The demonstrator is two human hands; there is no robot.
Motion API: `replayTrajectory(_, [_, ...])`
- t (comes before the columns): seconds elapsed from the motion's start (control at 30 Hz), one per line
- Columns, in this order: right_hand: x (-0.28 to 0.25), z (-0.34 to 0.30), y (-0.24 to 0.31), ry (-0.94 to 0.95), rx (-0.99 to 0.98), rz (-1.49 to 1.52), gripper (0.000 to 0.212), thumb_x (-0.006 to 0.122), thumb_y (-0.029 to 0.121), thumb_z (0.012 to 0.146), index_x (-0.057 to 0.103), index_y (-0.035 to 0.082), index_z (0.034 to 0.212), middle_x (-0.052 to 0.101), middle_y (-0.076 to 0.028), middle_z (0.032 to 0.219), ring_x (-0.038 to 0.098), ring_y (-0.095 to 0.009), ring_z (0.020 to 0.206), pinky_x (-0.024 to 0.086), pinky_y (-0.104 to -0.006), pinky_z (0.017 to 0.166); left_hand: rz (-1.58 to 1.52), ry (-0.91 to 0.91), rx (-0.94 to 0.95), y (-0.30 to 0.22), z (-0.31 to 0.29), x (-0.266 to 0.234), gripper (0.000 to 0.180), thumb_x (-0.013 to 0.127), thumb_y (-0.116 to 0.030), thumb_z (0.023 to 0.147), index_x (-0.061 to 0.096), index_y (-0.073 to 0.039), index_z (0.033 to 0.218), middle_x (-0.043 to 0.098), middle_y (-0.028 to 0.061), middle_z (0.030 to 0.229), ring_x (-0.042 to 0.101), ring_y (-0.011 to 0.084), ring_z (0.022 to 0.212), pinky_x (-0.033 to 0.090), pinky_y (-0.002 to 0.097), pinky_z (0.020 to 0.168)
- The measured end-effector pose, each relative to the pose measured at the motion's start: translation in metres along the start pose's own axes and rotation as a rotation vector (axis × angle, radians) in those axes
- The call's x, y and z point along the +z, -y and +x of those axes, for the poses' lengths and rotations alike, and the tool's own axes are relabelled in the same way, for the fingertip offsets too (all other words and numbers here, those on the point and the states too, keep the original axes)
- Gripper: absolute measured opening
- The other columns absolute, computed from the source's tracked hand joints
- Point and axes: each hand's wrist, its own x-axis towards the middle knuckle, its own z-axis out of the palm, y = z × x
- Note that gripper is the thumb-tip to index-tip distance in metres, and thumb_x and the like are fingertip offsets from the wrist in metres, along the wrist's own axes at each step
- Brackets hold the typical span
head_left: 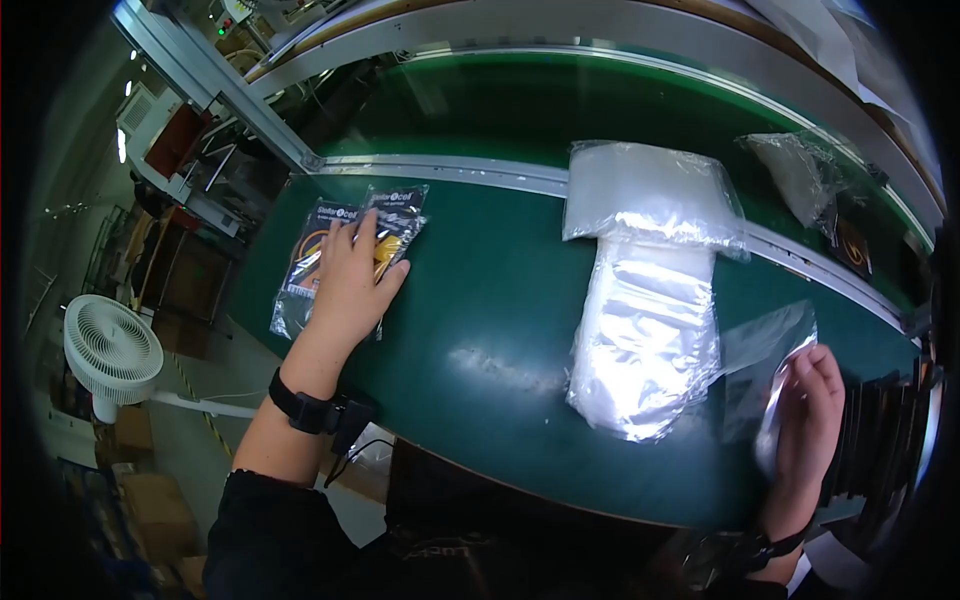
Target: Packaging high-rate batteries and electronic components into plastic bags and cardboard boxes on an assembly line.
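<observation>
On the left of the green table [480, 290], my left hand [348, 272] lies with fingers spread over two dark printed packets. The left packet [303, 268] and the right packet [401, 204] have orange or yellow patches and clear film wrapping, and the hand partly covers both. At the right, my right hand [820, 405] has its fingers closed on the edge of a clear plastic bag [755, 345], raised beside a stack of clear bags [648, 335]. A thick bundle of clear bags [650, 190] overlaps the stack's far end.
A metal rail [450, 168] crosses behind the work area. Beyond it lie another clear bag bundle [790, 175] and a dark packet [853, 246]. Dark flat pieces [880, 430] stand in a row at the right. A white fan [112, 345] is at the left.
</observation>
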Motion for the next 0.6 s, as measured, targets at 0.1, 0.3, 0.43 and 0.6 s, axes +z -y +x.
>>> replayTrajectory(0.1, [0.002, 0.007, 0.003, -0.033, -0.121, 0.03, 0.01, 0.055, 0.01, 0.09, 0.057, 0.003, 0.096, 0.056, 0.0, 0.081, 0.052, -0.003, 0.071, 0.045, -0.0177, 0.066, 0.058, -0.131, 0.223, -0.019, 0.004, -0.002, 0.074, 0.068, -0.035, 0.077, 0.039, -0.002, 0.136, 0.044, 0.0232, 0.127, 0.037, 0.0411, 0.125, 0.03, 0.0466, 0.105])
replayTrajectory(0.3, [0.028, 0.007, 0.001, -0.072, -0.283, -0.079, 0.01, 0.054, 0.009, 0.091, 0.057, 0.001, 0.095, 0.056, -0.002, 0.08, 0.052, -0.008, 0.065, 0.044, -0.0216, 0.062, 0.082, 0.001, -0.137, -0.034, 0.042, -0.005, 0.088, 0.067, -0.048, 0.074, 0.033, 0.0, 0.139, 0.047, 0.0254, 0.119, 0.046, 0.0394, 0.113, 0.04, 0.0448, 0.095])
replayTrajectory(0.43, [0.043, -0.001, -0.014, -0.136, -0.246, -0.098, 0.007, 0.054, 0.008, 0.091, 0.056, 0.002, 0.093, 0.057, -0.003, 0.082, 0.054, -0.01, 0.064, 0.045, -0.0241, 0.057, 0.075, 0.103, -0.258, -0.04, 0.048, -0.006, 0.087, 0.066, -0.049, 0.076, 0.033, 0.003, 0.137, 0.044, 0.0268, 0.122, 0.043, 0.0386, 0.117, 0.036, 0.046, 0.098])
replayTrajectory(0.6, [0.055, -0.002, -0.02, -0.093, -0.194, -0.052, 0.008, 0.054, 0.008, 0.09, 0.056, 0.001, 0.093, 0.057, -0.004, 0.083, 0.055, -0.011, 0.062, 0.044, -0.0238, 0.055, -0.015, 0.078, -0.171, -0.04, 0.036, -0.01, 0.088, 0.069, -0.047, 0.07, 0.037, -0.002, 0.138, 0.044, 0.0274, 0.123, 0.043, 0.0437, 0.116, 0.038, 0.0479, 0.097])
